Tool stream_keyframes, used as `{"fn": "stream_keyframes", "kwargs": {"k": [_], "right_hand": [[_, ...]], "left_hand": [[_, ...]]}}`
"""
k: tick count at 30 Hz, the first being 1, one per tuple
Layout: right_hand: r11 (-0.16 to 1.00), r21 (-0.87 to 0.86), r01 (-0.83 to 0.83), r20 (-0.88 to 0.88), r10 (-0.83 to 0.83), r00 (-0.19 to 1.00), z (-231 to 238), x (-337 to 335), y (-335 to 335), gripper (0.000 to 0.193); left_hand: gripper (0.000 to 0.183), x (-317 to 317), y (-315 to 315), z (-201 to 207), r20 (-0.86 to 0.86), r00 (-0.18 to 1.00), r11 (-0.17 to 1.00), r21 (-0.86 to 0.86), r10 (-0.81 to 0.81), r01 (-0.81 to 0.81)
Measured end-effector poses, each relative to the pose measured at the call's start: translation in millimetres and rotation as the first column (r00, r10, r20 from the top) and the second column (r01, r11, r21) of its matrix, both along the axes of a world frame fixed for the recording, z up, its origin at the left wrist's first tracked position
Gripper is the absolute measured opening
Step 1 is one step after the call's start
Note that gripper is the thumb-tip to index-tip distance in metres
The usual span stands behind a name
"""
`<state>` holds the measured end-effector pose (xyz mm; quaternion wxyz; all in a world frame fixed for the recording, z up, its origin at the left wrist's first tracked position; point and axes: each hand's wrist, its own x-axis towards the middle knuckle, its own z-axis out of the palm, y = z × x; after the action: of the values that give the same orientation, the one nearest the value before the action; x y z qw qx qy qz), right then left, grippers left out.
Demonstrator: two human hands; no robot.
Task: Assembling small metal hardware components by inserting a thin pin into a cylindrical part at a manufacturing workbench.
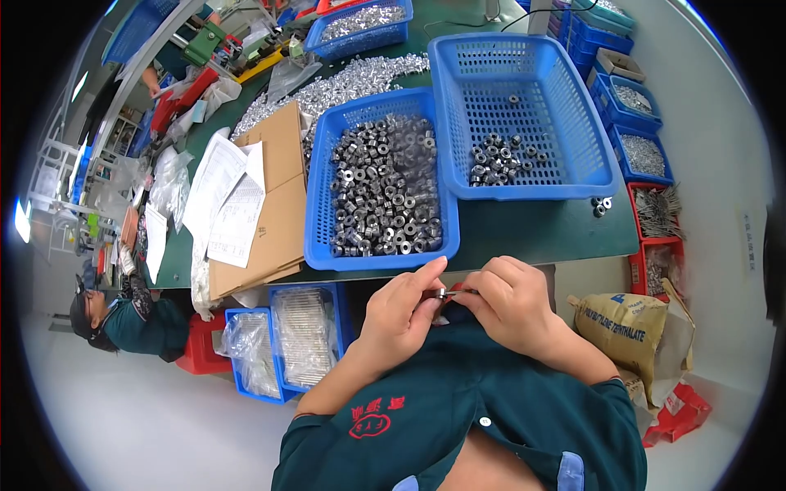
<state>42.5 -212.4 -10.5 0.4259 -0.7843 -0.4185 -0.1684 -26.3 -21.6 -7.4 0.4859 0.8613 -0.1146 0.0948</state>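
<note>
My left hand (399, 309) pinches a small shiny metal bushing (440, 293) between thumb and fingers, in front of my chest at the table's near edge. Close beside it, my right hand (512, 301) is closed on a thin tool (460, 292), whose tip points at the bushing; the fingers hide most of it and its kind is unclear. Just beyond my hands stands a blue perforated basket (381, 263) piled with similar metal bushings (385, 184). To its right, a larger blue basket (565, 190) holds a smaller group of bushings (499, 159).
Loose bushings (602, 206) lie right of the large basket. Cardboard sheets (282, 155) and papers (237, 200) lie at left, with many small silvery parts (352, 82) behind. Below the edge sit blue crates (304, 335). Sacks (626, 327) and stacked bins (643, 155) stand right. Another person (139, 323) sits far left.
</note>
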Motion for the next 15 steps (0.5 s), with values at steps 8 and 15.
{"fn": "stream_keyframes", "kwargs": {"k": [8, 15], "right_hand": [[0.999, -0.003, 0.05, -0.255, -0.049, 0.966, -17, -2, -10, 0.014], [0.998, -0.042, 0.046, -0.459, -0.06, 0.886, -25, -1, -20, 0.016]], "left_hand": [[0.054, 8, -9, -3, 0.014, 0.999, 0.998, 0.055, -0.033, 0.032], [0.052, 13, -19, -6, 0.042, 0.995, 0.989, 0.118, -0.09, 0.085]]}}
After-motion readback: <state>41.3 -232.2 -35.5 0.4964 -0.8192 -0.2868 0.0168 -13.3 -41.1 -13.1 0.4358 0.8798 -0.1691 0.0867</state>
